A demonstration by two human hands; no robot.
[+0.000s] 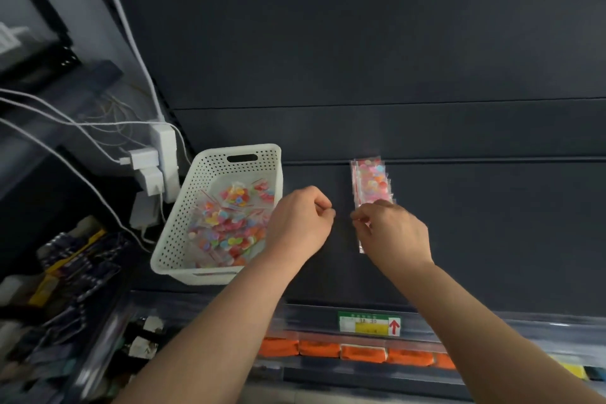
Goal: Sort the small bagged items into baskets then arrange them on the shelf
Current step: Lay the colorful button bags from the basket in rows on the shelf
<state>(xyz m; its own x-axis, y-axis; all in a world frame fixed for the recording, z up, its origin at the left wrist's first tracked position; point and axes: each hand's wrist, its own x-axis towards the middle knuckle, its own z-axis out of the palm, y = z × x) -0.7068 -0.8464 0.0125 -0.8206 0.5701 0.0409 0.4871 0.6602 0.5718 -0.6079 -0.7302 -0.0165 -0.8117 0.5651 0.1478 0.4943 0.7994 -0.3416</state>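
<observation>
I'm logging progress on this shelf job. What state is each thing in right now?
Basket: upright on the shelf, partly filled with loose bags.
Row of bags: lined up on the shelf, apart from the basket.
Left hand: fingers curled, nothing visible in it.
Right hand: pinches the near end of the row.
Power strip: chargers plugged in.

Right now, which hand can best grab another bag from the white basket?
Left. The left hand sits beside the white basket; the right hand pinches the row of bags farther away.
</observation>
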